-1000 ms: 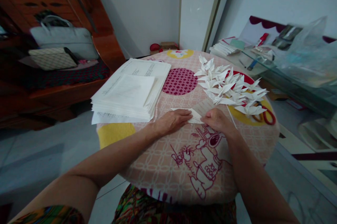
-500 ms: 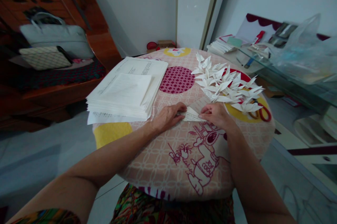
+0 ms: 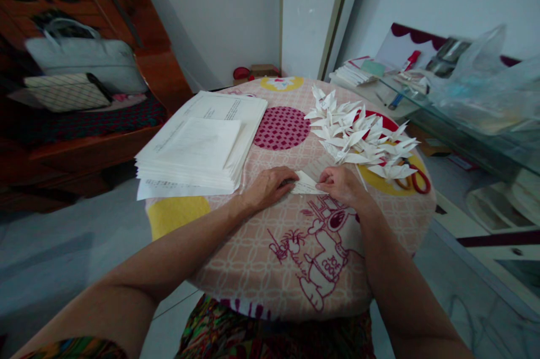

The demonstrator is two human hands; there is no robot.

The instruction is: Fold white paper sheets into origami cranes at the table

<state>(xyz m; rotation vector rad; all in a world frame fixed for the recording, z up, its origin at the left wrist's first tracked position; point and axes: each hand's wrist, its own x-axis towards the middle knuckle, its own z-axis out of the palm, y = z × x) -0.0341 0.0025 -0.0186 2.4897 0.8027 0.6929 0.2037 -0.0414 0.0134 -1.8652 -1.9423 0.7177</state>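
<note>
A partly folded sheet of printed paper [image 3: 307, 183] lies on the cloth-covered round table [image 3: 248, 257]. My left hand [image 3: 274, 185] pinches its left end, fingers bent and close together. At the right end, my right hand [image 3: 340, 184] grips the paper between thumb and fingers. A flap of the sheet stands up behind, between the two hands. Beyond my right hand sits a cluster of several folded paper cranes [image 3: 358, 131]. Left of my left hand is a thick stack of printed paper [image 3: 236, 139], with smaller squares of paper [image 3: 205, 142] on top.
Scissors with red handles [image 3: 419, 179] lie at the table's right edge, partly under the cranes. A glass shelf [image 3: 468, 134] with a plastic bag [image 3: 472, 83] and papers stands at the right. A wooden bench [image 3: 160, 77] holding a light handbag [image 3: 88, 58] is at the left.
Both hands stay on the folded paper, with only slight finger movement. The whole view has shifted a little, so things appear slightly further left.
</note>
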